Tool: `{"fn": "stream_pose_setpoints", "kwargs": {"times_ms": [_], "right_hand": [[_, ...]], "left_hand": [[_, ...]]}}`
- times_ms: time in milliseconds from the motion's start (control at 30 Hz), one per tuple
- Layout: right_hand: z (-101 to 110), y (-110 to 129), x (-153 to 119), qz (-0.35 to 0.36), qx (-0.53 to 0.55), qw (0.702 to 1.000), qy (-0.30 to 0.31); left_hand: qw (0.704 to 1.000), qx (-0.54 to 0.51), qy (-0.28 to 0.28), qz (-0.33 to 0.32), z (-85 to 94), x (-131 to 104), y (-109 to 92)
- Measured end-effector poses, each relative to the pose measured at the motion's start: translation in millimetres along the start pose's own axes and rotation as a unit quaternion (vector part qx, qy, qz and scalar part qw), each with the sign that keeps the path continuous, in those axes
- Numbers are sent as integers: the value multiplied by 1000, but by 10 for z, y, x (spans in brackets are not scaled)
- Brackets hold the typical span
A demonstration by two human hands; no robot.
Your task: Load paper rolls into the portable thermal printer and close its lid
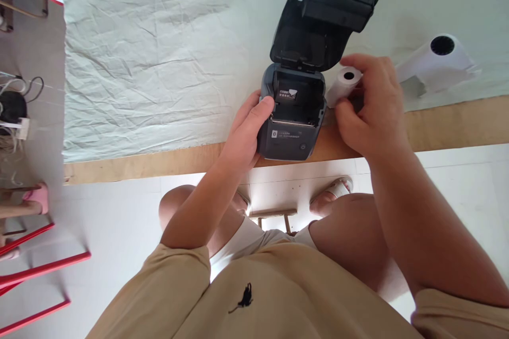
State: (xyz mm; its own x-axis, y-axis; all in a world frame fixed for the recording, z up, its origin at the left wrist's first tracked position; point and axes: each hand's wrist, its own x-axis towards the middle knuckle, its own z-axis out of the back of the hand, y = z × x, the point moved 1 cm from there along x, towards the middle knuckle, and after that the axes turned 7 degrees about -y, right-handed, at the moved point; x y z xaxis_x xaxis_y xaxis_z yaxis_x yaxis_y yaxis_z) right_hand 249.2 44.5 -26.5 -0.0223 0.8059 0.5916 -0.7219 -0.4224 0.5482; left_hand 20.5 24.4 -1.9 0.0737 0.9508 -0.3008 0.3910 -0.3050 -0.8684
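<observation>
A dark label printer (292,135) lies at the table's front edge, its black lid (306,26) swung up and away from me. Inside, the paper bay shows a small printed sticker and no roll. My left hand (248,127) grips the printer's left side, thumb on the rim of the bay. Just right of the printer stands a small white paper roll (342,85) with a dark core hole. Around that roll, my right hand (376,100) has its thumb and forefinger curled from the right. A larger white paper roll (437,61) lies farther right, with a loose paper end.
A pale green cloth (159,53) covers the table, leaving a bare wooden front edge (159,166). On the floor at left are red metal legs (47,269), cables (19,85) and another person's foot in a pink shoe (37,197).
</observation>
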Motion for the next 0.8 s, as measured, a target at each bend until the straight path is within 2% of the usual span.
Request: {"fn": "stream_pose_setpoints", "kwargs": {"times_ms": [233,333,467,533,600,700,800], "right_hand": [[24,28,5,-63,-14,998,22],[8,11,11,-62,-13,998,19],[54,91,49,-37,48,995,-84],[98,234,69,-19,65,989,-133],[115,419,85,7,63,988,-143],[65,633,115,33,-4,997,-75],[-9,667,156,48,-48,998,-6]], "left_hand": [[1000,7,-10,1,39,35,36],[1000,5,-11,-5,26,30,38],[1000,4,-10,-6,4,5,21],[1000,9,-3,-8,-4,-16,2],[1000,23,2,-15,-6,-33,-15],[999,36,-2,-38,10,-34,-17],[997,46,13,-63,42,-2,11]]}}
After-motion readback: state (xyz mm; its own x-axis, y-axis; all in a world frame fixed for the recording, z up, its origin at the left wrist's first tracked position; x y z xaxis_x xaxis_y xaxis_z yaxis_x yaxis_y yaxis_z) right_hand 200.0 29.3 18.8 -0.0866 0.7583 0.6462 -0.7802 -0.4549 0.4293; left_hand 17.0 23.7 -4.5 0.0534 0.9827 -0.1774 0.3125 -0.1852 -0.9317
